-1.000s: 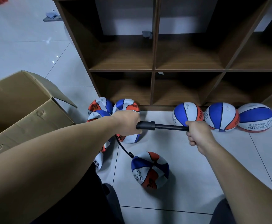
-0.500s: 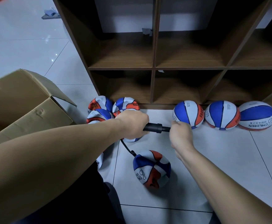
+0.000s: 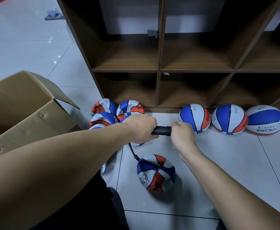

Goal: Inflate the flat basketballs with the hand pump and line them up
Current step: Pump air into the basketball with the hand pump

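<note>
A black hand pump (image 3: 162, 130) is held level above the floor. My left hand (image 3: 140, 128) grips its barrel and my right hand (image 3: 182, 136) grips the handle, pushed in close to the barrel. A thin black hose (image 3: 132, 151) runs from the pump down to a dented red, white and blue basketball (image 3: 156, 173) on the tiles in front of me. Three round inflated balls (image 3: 229, 119) stand in a row along the shelf's foot at the right. Several flat balls (image 3: 102, 112) are heaped at the left, partly hidden by my left arm.
A brown wooden cubby shelf (image 3: 159, 70) with open compartments stands right behind the balls. An open cardboard box (image 3: 24, 110) sits on the floor at the left. White floor tiles (image 3: 219, 171) lie bare at the right of the dented ball.
My right hand has pushed the pump handle leftward into the barrel, so the rod that showed a second ago is now hidden. The left hand stays on the barrel.
</note>
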`<act>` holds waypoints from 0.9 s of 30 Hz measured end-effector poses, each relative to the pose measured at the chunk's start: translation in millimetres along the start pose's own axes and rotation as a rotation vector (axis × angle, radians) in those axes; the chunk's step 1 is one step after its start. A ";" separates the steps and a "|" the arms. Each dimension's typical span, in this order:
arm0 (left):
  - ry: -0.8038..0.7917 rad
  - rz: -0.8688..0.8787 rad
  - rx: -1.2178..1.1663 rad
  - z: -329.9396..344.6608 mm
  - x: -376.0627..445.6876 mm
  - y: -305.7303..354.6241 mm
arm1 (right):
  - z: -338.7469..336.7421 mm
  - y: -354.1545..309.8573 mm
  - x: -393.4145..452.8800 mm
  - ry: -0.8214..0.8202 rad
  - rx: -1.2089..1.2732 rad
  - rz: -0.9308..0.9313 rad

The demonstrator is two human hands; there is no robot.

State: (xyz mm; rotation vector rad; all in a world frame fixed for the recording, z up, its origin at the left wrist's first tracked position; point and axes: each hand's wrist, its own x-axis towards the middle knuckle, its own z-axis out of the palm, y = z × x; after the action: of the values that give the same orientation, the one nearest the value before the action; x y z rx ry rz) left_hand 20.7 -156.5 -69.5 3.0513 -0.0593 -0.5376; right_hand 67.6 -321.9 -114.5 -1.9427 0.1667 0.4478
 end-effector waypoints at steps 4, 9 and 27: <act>0.003 -0.005 -0.013 1.4 4.4 -6.5 | -18.1 0.7 9.5 0.022 0.009 0.040; -0.063 -0.064 -0.038 2.7 3.1 -30.2 | -59.8 11.8 31.5 0.090 0.083 0.199; 0.021 -0.030 -0.009 5.0 -3.4 -3.7 | -14.4 0.6 -2.9 0.279 0.025 0.018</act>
State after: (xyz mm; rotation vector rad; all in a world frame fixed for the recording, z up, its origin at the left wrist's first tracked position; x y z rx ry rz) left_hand 15.9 -152.7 -73.1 3.0528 -0.0109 -0.5059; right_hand 68.1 -335.4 -108.9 -1.9737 0.3673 0.1830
